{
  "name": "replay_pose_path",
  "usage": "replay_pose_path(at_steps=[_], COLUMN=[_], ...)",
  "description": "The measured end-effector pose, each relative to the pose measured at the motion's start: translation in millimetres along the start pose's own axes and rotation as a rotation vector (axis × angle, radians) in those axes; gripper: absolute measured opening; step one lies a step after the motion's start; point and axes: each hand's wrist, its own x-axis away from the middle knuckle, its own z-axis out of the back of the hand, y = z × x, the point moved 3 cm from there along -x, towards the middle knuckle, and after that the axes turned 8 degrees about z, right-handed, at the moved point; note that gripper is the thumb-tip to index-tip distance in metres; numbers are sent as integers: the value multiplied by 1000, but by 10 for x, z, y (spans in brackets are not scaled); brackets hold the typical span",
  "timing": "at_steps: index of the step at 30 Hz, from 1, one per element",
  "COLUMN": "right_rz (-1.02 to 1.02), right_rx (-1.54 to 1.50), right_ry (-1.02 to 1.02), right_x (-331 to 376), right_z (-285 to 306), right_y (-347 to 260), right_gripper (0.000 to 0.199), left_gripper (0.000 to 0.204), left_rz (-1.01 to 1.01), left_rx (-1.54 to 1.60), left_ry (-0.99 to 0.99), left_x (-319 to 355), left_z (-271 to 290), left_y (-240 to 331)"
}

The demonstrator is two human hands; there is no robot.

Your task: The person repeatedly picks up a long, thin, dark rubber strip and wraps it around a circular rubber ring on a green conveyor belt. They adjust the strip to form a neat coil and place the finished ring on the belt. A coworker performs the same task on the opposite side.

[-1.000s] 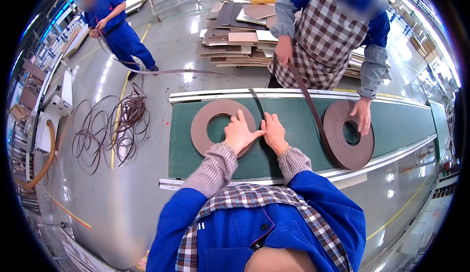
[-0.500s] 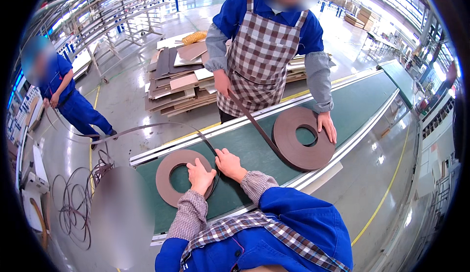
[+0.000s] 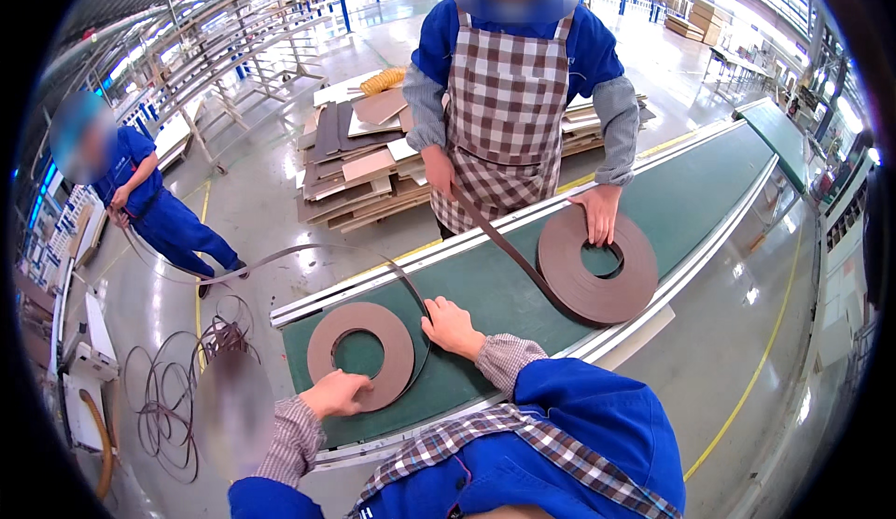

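A brown roll of edge banding (image 3: pixel 399 342) lies flat on the green conveyor belt (image 3: pixel 504 309). My left hand (image 3: pixel 338 393) is on the near-left part of its ring, fingers drawn together and bent over the face. To the right of the roll, my right hand (image 3: pixel 455 329) pinches the loose strip of banding (image 3: pixel 408 281) between thumb and fingers. This strip curves round the roll's right side and arcs away to the far left. Farther right lies a larger brown roll (image 3: pixel 635 281), with a co-worker's hand (image 3: pixel 598 213) at its hole.
Across the belt, a co-worker in a checked apron (image 3: pixel 509 90) holds the larger roll's strip. Another person (image 3: pixel 154 192) stands at left holding banding. Tangled strips (image 3: pixel 168 398) lie on the floor. Stacked boards (image 3: pixel 359 164) stand behind the belt. White rails (image 3: pixel 373 272) edge the belt.
My left hand has moved from the roll's right side to its near-left part. My right hand keeps the strip, now a little farther from the roll. The co-worker's hand has shifted to the larger roll's hole.
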Motion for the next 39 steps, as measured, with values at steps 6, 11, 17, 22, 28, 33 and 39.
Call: replay_pose_path(at_steps=[6,11,17,22,28,33,39], right_rz=[-5,-21,-41,-80,-80,-100,-52], right_rx=[-1,-10,-12,-40,-39,-24,2], right_ry=[36,48,27,-53,-120,-80,-103], right_x=[31,31,-12,-16,-58,-23,-49], right_z=[67,109,71,77,36,9,58], right_y=[70,80,79,89,20,80,8], right_gripper=[29,29,31,37,39,37,43], left_gripper=[87,98,90,78,79,88,93], left_rz=[770,899,550,104,-162,520,918], left_rx=[416,500,455,144,-193,231,514], left_ry=[482,529,500,56,98,-129,388], left_x=[-878,-1205,-975,-149,236,-358,-1041], left_z=[374,286,73,153,197,617,396], left_y=[756,645,744,649,365,582,465])
